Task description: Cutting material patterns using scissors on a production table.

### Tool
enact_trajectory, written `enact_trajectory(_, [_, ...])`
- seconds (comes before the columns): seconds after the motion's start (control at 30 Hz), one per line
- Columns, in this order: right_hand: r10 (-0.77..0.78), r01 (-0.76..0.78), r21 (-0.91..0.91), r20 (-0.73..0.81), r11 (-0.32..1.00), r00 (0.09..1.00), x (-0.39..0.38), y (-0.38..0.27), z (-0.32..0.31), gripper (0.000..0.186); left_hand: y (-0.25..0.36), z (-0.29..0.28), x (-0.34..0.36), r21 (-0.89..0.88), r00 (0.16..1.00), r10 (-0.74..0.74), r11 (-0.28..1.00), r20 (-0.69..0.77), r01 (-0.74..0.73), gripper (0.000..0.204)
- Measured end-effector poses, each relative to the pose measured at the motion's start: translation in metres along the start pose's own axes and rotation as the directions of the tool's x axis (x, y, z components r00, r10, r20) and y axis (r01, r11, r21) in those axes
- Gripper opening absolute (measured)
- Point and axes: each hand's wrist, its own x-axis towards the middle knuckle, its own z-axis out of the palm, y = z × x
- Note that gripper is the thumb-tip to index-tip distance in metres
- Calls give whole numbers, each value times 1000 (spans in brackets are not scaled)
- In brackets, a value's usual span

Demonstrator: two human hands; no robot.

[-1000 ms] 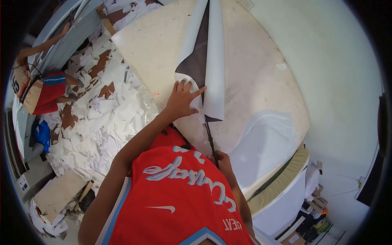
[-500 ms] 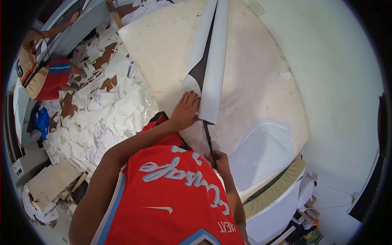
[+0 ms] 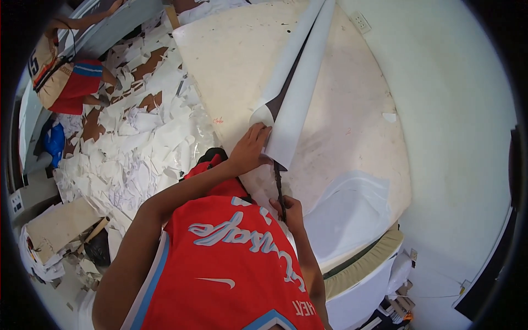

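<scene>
A long white sheet (image 3: 301,104), dark on its inner face, lies with both sides rolled inward on a large cream table. My left hand (image 3: 250,148) grips its left side close to the near end, fingers bent over the edge. From that near end a thin, dark, uneven strip (image 3: 279,184) runs toward my body. My right hand (image 3: 290,213) pinches the strip just in front of my red shirt. I cannot make out what the strip is, nor how it joins the sheet.
The cream table (image 3: 357,99) borders a white wall. A clear film-like sheet (image 3: 349,212) lies at its near right, beside a padded olive edge (image 3: 366,258). White scraps (image 3: 143,143) cover the floor at left. Another person (image 3: 77,82) works at the far left.
The view has turned a little, so the sheet's far end now leans further right. My right hand sits slightly further left, still on the strip. My left hand keeps its place on the sheet.
</scene>
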Motion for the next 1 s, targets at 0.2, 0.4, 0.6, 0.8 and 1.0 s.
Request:
enact_trajectory(0.2, [11,-11,21,3,1000,1000,11,-9,-2,40,-2,0,0,-15,999,3,1000,-39,-4,93])
enact_trajectory(0.4, [-6,7,-26,30,1000,1000,25,-15,-4,36,-3,-5,7,116,998,-2,993,-59,8,102])
enact_trajectory(0.6, [-9,8,21,50,1000,999,37,-32,-4,41,-11,-4,9,207,998,-38,977,-57,49,111])
enact_trajectory(0.8, [-26,26,-13,52,1000,998,43,-30,-6,43,-10,-11,15,248,998,-52,967,-22,56,109])
enact_trajectory(1.0, [-41,33,63,138,997,990,41,-34,-13,38,-17,-8,15,166,997,-64,983,-50,72,103])
